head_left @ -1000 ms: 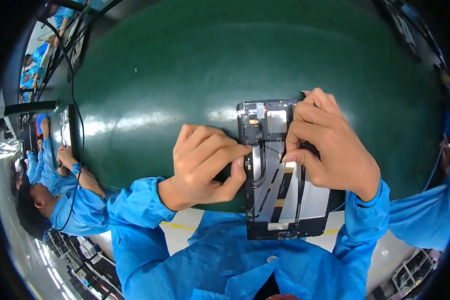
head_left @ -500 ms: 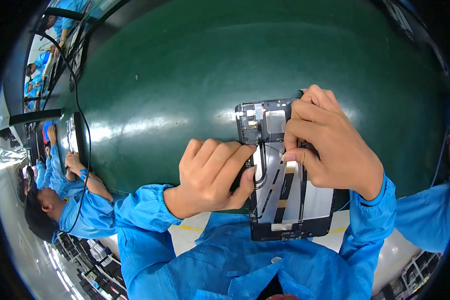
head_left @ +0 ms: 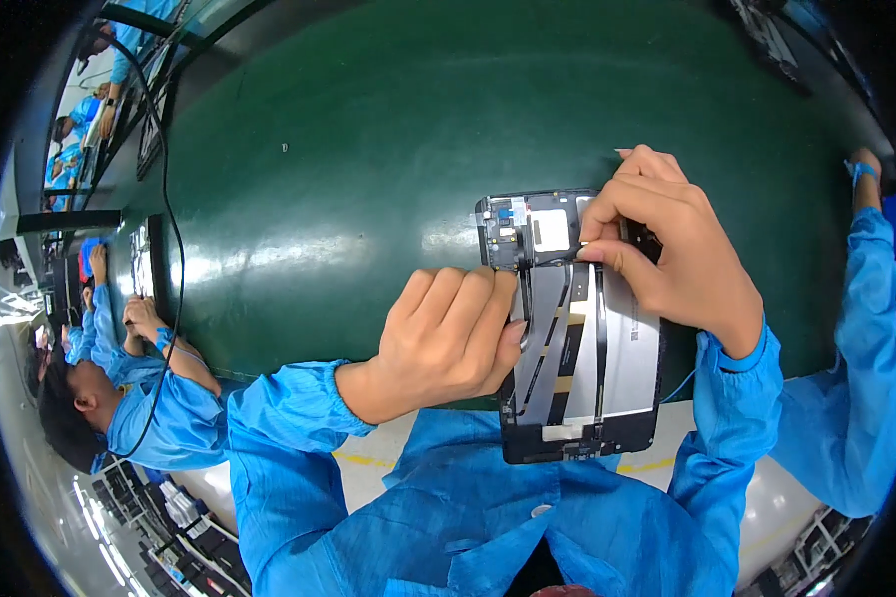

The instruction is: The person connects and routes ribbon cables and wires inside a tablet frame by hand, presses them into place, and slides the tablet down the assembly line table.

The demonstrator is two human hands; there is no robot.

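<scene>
An opened tablet point(head_left: 632, 373), its inside facing up, lies tilted over the table's near edge in front of me. A dark circuit board with a white square sits at its far end, and black and gold ribbon cables run down its silver panel. My left hand point(head_left: 443, 333) is closed around the tablet's left edge, its thumb near a looped black wire point(head_left: 526, 318). My right hand point(head_left: 672, 244) pinches a thin dark cable point(head_left: 565, 260) between thumb and forefinger, just below the board. Its curled fingers hide the tablet's far right corner.
The green tabletop point(head_left: 368, 129) spreads out beyond the tablet, with a tiny pale bit point(head_left: 285, 147) on it. At the left, a black cable point(head_left: 174, 239) hangs near a seated co-worker point(head_left: 159, 418). Another person's blue sleeve point(head_left: 866, 298) is at the right.
My right hand has moved up the tablet, from the middle of the panel to the board's lower edge. The tablet has shifted slightly away from me. A neighbour's arm has appeared at the right.
</scene>
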